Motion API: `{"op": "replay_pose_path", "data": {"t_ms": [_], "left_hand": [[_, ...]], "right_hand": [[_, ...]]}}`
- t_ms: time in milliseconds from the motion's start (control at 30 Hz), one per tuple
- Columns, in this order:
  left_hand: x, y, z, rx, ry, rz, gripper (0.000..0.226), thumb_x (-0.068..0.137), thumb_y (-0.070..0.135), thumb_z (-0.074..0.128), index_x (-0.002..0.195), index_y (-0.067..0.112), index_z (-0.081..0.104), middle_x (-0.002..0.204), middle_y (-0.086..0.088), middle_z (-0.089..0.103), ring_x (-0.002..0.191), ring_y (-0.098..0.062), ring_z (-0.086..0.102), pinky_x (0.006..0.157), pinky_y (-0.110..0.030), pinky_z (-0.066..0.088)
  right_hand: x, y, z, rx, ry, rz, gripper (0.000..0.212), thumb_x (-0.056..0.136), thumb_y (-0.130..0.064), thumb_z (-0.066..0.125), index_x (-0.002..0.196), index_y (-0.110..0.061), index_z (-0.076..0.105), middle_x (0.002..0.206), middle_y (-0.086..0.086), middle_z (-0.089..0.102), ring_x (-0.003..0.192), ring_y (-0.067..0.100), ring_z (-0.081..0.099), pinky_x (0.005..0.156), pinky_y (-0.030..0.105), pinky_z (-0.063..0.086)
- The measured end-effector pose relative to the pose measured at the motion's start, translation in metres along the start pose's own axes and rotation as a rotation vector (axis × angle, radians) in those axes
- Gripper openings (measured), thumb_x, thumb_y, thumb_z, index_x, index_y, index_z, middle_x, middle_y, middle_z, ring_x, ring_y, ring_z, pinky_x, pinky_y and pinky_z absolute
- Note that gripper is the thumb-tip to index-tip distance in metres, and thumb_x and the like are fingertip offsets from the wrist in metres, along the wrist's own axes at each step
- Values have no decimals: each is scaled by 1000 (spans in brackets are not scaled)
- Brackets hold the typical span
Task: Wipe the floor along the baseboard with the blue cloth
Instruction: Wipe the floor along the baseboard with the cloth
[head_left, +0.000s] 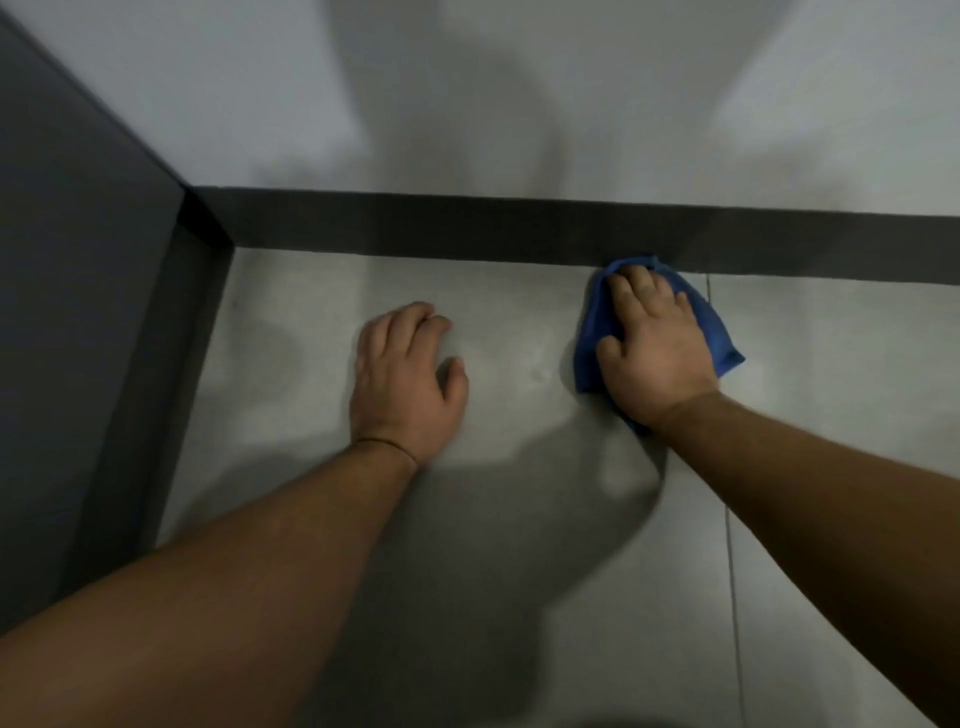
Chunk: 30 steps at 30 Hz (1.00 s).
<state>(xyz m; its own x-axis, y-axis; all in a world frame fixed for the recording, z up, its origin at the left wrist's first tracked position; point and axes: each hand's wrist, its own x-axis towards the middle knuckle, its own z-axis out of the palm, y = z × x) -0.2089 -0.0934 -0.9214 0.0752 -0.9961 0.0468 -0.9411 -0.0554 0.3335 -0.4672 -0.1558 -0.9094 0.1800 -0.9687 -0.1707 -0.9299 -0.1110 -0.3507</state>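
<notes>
No legible text or markings.

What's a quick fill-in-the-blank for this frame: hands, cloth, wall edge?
1. The right hand presses a cloth coloured ____.
2. The left hand holds nothing and rests on the bare ____.
3. The cloth's far edge meets the dark ____.
Missing words: blue; floor; baseboard.
</notes>
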Motion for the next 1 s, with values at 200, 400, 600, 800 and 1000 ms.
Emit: {"op": "replay_pose_path", "data": {"t_ms": [200,400,600,800,1000], "left_hand": [[0,2,0,-20,11,-21,50,91,33,46,135,14,59,144,-7,54,134,-28,44,115,-46,39],[-1,5,0,-44,8,-23,52,86,27,41,134,13,58,144,-9,53,134,-31,44,116,-46,37],[1,6,2,-18,-4,-17,55,83,29,39,131,11,59,144,-11,53,132,-32,45,114,-48,39],[0,5,3,-5,12,-25,56,83,27,39,134,13,58,145,-8,52,134,-30,43,115,-46,39],[2,7,4,14,-21,-13,54,85,24,45,137,14,57,146,-8,51,135,-30,42,117,-44,37]], "right_hand": [[18,-55,25,-66,-48,-106,66,100,-38,38,162,-20,24,171,6,18,158,25,14,128,41,2],[29,-85,39,-90,-16,-155,60,105,-34,32,162,-17,25,170,10,20,158,28,15,125,39,2],[41,-99,44,-35,-116,-309,63,104,-31,38,163,-20,21,172,5,16,159,23,9,120,32,-8],[19,-70,42,10,83,-128,60,97,-31,40,156,-21,40,164,4,37,153,21,29,126,36,9],[23,-75,45,-64,60,1,63,103,-45,28,160,-19,29,168,8,27,156,26,19,127,46,6]]}}
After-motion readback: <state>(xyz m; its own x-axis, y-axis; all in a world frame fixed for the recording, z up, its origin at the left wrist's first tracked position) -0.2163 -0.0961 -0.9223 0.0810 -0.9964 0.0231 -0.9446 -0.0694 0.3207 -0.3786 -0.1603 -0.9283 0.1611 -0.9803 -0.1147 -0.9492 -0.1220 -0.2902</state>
